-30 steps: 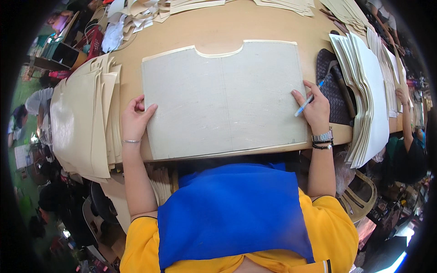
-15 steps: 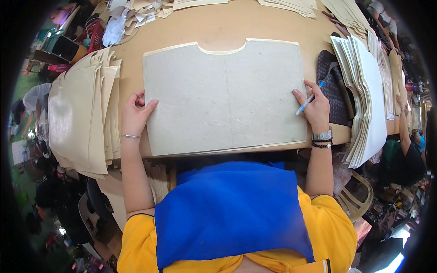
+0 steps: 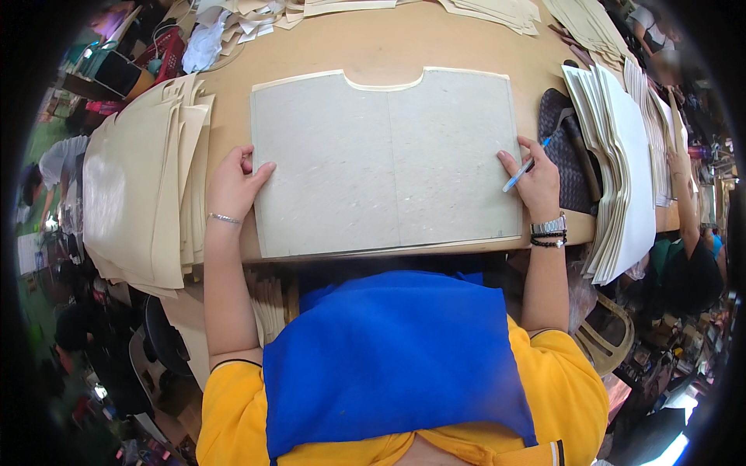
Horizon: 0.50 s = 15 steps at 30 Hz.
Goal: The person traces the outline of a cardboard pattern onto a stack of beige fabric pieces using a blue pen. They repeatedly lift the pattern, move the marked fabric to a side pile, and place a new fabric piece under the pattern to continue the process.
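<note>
Using the grey board point(image 3: 385, 159) as my landmark. Left of it: one fanned stack of cream cut sheets point(image 3: 140, 194), overhanging the table point(image 3: 388, 43) edge. Right of it: a dark woven bag point(image 3: 566, 155), just beside the board, then a second fanned stack of pale sheets point(image 3: 618, 163). Beyond its far edge: loose cream offcuts point(image 3: 256, 12). Nothing lies on top of the board.

Board itself: flat, grey, speckled, one centre crease, a shallow notch cut in its far edge, a cream sheet peeking out beneath it. It sits mid-table, near edge at the table edge.

My left hand point(image 3: 231, 185) presses the board's left edge, fingers spread, holding nothing. My right hand point(image 3: 535, 182) rests on the right edge, fingers pinched on one blue pen point(image 3: 522, 168).

Count: one board, one pen, two side stacks.
</note>
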Each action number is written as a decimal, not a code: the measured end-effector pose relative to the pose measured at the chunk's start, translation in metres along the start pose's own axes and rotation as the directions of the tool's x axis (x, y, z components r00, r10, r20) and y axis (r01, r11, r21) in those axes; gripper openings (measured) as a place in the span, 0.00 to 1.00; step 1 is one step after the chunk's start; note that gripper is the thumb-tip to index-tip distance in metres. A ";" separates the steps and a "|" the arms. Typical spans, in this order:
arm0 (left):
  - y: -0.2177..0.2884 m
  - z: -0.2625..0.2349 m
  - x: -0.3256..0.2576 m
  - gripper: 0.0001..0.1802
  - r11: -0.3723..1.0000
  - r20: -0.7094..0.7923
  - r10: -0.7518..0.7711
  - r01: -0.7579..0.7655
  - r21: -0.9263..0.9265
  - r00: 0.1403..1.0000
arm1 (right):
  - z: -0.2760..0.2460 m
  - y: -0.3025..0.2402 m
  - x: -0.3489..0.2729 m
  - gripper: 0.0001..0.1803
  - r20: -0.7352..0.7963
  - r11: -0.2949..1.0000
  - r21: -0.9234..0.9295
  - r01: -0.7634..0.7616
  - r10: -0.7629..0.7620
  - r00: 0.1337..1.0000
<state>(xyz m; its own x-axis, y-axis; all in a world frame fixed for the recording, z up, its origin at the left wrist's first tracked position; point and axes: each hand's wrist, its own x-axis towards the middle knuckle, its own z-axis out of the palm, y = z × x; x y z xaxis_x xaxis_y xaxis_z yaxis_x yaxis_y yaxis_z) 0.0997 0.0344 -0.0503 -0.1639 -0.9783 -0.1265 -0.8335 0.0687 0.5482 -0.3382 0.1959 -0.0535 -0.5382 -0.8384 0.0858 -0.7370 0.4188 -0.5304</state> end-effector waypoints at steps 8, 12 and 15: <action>0.036 -0.013 0.012 0.37 0.858 0.115 0.058 -0.109 0.502 0.992 | -0.010 -0.018 0.007 0.27 -0.029 0.965 -0.229 0.129 -0.139 0.990; 0.052 -0.005 0.037 0.40 0.772 0.262 0.265 -0.367 0.518 0.928 | 0.015 -0.028 0.041 0.24 -0.087 0.902 0.370 0.224 -0.206 0.975; 0.078 -0.005 0.042 0.41 0.716 0.459 0.140 -0.410 0.565 0.877 | 0.053 -0.072 0.068 0.19 -0.009 0.720 0.664 0.202 -0.262 0.965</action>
<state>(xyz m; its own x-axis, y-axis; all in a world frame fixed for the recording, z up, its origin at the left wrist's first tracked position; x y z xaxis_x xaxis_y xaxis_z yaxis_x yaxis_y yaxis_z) 0.0301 -0.0022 -0.0089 -0.5031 -0.7587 -0.4139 -0.8276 0.5609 -0.0222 -0.3002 0.0904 -0.0541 -0.3295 -0.9159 0.2293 -0.3675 -0.0993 -0.9247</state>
